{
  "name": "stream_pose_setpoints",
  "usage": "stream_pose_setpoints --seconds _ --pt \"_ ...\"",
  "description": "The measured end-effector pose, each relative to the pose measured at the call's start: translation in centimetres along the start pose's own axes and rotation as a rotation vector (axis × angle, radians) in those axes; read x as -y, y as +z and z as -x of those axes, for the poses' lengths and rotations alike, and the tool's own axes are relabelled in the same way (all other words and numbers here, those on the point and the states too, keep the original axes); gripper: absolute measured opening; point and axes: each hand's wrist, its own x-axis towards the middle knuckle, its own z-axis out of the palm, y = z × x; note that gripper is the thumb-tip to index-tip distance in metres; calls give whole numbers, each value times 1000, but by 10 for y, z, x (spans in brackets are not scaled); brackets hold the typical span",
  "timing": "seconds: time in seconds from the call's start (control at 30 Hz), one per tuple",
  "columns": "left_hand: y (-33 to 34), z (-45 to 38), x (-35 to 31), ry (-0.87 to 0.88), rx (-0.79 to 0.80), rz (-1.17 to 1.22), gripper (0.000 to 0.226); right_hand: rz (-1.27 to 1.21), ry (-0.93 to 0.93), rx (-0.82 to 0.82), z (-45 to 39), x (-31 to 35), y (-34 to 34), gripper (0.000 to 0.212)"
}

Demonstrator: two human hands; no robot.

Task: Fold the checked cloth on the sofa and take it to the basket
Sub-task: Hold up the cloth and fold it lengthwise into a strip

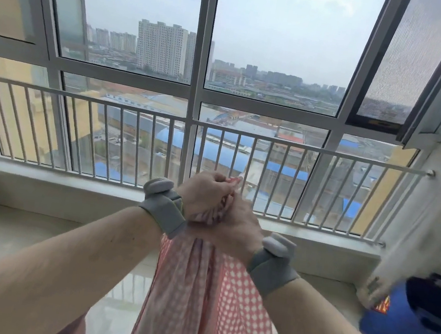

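Pink checked cloth point(204, 299) in both hands (raised together)

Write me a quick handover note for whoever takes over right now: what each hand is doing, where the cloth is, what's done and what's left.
Left hand: grips the gathered top of the checked cloth.
Right hand: grips the same bunch just below, touching the left hand.
Cloth: held up in front of the window railing, hanging down in loose folds; its lower end runs out of view.
Done: cloth is picked up, top edge brought together.
Left: finish the fold, then carry it to the basket. A blue container stands low right; whether it is the basket I cannot tell.
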Motion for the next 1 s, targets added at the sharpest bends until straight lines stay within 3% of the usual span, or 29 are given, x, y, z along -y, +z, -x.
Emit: stream_pose_setpoints --seconds 0.07,0.13,0.27,0.33,0.43,0.57,0.7,0.8,0.9,1.0 --pt "3 4 0 -18 51 106 10 -136 25 -110 -5 -8 15 57" --pt "-2 7 4 -51 95 270 26 -393 56 -89 -12 -22 20 39" --pt "-12 16 29 -98 57 512 60 -664 115 -41 -17 -38 15 37" --pt "-12 18 46 -165 72 554 66 -710 135 -24 -22 -41 13 36" --pt "-12 23 69 -146 140 507 47 -714 151 -18 -23 -41 16 29" --pt "-14 27 94 -77 -2 561 21 -726 205 -10 -21 -38 21 27" --pt "-21 26 116 -107 6 846 20 -810 412 -98 -29 -32 27 29" --pt "-21 20 121 -184 10 987 32 -915 583 -143 -37 -27 31 27" --pt "-18 9 122 -293 -42 954 29 -919 693 -173 -45 -22 34 32" --pt "-18 -5 124 -380 -115 874 17 -797 757 -190 -48 -16 32 6"
